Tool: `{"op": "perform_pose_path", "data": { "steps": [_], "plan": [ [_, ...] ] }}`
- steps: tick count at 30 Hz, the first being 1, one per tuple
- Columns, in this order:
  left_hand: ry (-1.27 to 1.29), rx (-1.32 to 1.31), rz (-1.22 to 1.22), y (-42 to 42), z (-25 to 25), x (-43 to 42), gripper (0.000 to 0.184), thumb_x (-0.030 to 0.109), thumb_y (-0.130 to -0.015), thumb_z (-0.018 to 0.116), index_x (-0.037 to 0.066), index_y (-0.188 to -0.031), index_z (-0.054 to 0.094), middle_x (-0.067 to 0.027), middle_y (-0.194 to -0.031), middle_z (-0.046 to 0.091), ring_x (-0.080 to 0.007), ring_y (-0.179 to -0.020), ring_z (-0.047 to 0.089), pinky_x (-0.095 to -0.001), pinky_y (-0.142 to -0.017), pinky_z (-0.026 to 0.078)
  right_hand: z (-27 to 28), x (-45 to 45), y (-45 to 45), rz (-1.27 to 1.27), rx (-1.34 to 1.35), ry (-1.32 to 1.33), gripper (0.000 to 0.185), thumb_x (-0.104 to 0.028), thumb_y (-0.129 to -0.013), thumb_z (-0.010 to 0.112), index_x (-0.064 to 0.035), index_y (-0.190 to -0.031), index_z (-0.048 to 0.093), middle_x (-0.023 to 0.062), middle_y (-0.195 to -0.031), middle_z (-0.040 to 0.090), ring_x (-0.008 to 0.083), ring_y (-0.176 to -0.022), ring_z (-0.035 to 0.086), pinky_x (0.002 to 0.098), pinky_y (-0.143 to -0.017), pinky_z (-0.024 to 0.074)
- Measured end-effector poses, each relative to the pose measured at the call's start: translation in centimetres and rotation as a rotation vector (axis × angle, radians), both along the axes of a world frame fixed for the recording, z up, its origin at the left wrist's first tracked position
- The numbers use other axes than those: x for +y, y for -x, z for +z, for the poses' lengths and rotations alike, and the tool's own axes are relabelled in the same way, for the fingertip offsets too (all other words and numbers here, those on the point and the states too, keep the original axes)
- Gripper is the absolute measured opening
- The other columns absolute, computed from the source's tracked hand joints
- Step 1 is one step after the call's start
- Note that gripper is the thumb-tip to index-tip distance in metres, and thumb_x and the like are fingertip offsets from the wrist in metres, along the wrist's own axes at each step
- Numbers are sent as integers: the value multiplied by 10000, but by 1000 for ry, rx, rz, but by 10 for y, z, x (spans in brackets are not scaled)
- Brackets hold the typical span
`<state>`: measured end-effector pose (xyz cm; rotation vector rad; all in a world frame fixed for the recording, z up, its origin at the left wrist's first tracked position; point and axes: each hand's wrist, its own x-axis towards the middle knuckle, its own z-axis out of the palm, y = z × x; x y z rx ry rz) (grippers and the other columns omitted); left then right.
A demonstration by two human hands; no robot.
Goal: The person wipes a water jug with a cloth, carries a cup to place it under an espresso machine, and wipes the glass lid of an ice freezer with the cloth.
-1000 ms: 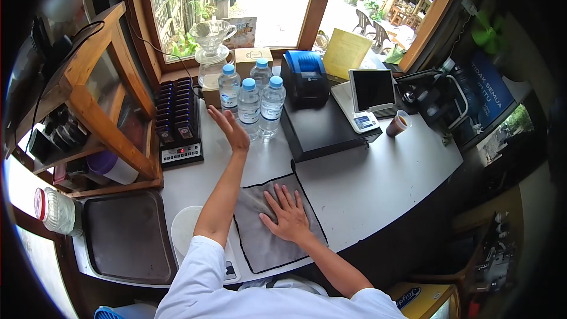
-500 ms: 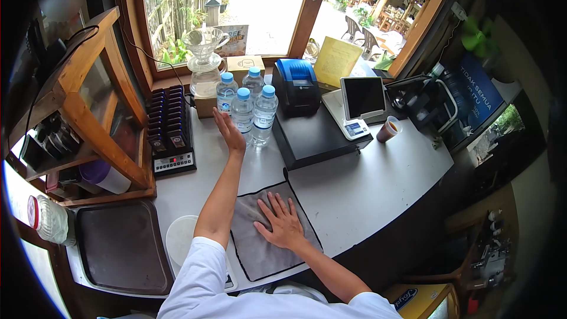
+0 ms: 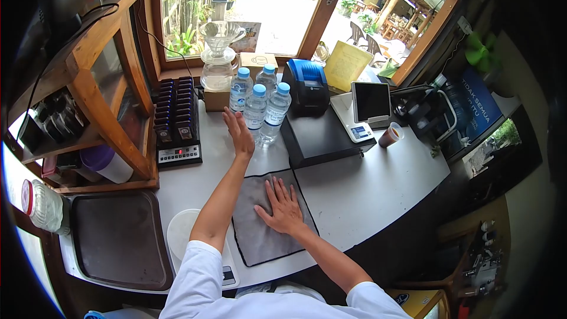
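Observation:
My right hand (image 3: pixel 283 208) lies flat with fingers spread on a grey cloth (image 3: pixel 260 247) with dark edging. The cloth is spread on the white counter. My left hand (image 3: pixel 239 136) is raised just in front of several clear water bottles (image 3: pixel 256 109) with light blue caps, fingers stretched out and nothing held. Whether it touches the bottles I cannot tell. Below my left forearm, a white kitchen scale (image 3: pixel 229 277) with a round plate (image 3: pixel 178 233) is partly hidden.
A brown tray (image 3: pixel 118 239) lies left, near a wooden cabinet (image 3: pixel 112 82) and a rack of pagers (image 3: pixel 177 118). A black cash drawer (image 3: pixel 328 142) carries a receipt printer (image 3: pixel 307 88) and tablet (image 3: pixel 371 101). A cup of dark drink (image 3: pixel 390 134) stands right; a glass dripper (image 3: pixel 218 41) stands behind.
The cloth, under my right hand, has slid slightly away from me toward the cash drawer. My left hand stays by the bottles. The whole view has shifted a little.

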<state>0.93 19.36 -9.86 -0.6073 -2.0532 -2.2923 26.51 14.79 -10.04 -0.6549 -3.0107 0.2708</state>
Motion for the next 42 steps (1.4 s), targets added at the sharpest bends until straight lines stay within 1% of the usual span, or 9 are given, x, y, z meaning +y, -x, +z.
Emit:
{"op": "perform_pose_path", "data": {
  "steps": [7, 8, 13, 16, 24, 28, 32, 39, 42],
  "plan": [
    [-117, -9, -195, -42, 87, -102, 670, 347, -1047, 503, -42, -1530, 247, -262, -1588, 263, -329, -1478, 283, -388, -1195, 246, 2, 32, 51, 0, 3, 26, 865, -634, -959, 403, -80, -1587, 185, 167, -1652, 155, 299, -1537, 118, 501, -1239, 68],
    [-284, -94, -272, -48, 92, -115, 490, 219, -1023, 574, -43, -1413, 434, -232, -1423, 513, -260, -1337, 497, -346, -1098, 394, 2, 33, 55, 8, 28, 29, 842, -621, -964, 406, -82, -1581, 212, 173, -1648, 165, 309, -1535, 124, 512, -1237, 64],
    [-137, -120, -517, -93, 132, -215, 290, 225, -1022, 592, -11, -1190, 621, -147, -1104, 714, -197, -1125, 651, -321, -1017, 459, 2, -5, 20, 348, 24, -56, 785, -617, -961, 438, -153, -1574, 281, 154, -1648, 185, 328, -1525, 162, 542, -1225, 78],
    [-80, -91, -517, -120, 122, -264, 283, 230, -1021, 595, 1, -1183, 628, -142, -1115, 712, -198, -1125, 651, -325, -1011, 462, 14, -3, -9, 535, -39, -21, 771, -627, -950, 459, -206, -1573, 293, 134, -1651, 188, 326, -1521, 175, 527, -1229, 84],
    [-14, -275, -337, -180, 80, -306, 261, 222, -1027, 580, 4, -1158, 640, -133, -1080, 713, -210, -1071, 672, -371, -1005, 494, -12, 9, 60, 94, 156, -44, 814, -601, -956, 473, -104, -1568, 274, 167, -1637, 210, 324, -1515, 196, 506, -1229, 110],
    [-31, -415, -294, -199, 65, -324, 205, 141, -1013, 591, -17, -1134, 638, -126, -1094, 707, -180, -1077, 649, -315, -1009, 464, -5, -45, -2, 415, 100, -14, 832, -609, -941, 494, -102, -1565, 283, 170, -1627, 238, 318, -1512, 210, 505, -1228, 113],
    [54, -441, -197, -208, 65, -331, 195, 139, -1016, 584, -16, -1117, 647, -128, -1073, 712, -182, -1070, 654, -312, -1004, 467, 6, 4, -27, 296, 78, -5, 826, -614, -937, 496, -112, -1562, 299, 160, -1632, 234, 311, -1515, 206, 504, -1229, 102],
    [115, -159, -117, -241, 76, -273, 213, 128, -1015, 577, -11, -1173, 614, -177, -1307, 614, -215, -1278, 543, -326, -1071, 420, -19, 1, 31, 155, 238, 7, 764, -570, -950, 476, -114, -1547, 333, 180, -1609, 280, 330, -1504, 224, 529, -1224, 110],
    [545, 215, -86, -263, 69, -228, 381, 215, -1014, 577, -9, -1321, 546, -263, -1477, 443, -342, -1420, 392, -399, -1139, 337, -13, -32, -24, 359, 305, 97, 729, -527, -939, 501, -95, -1516, 386, 187, -1591, 313, 343, -1490, 252, 546, -1223, 107]
  ]
}}
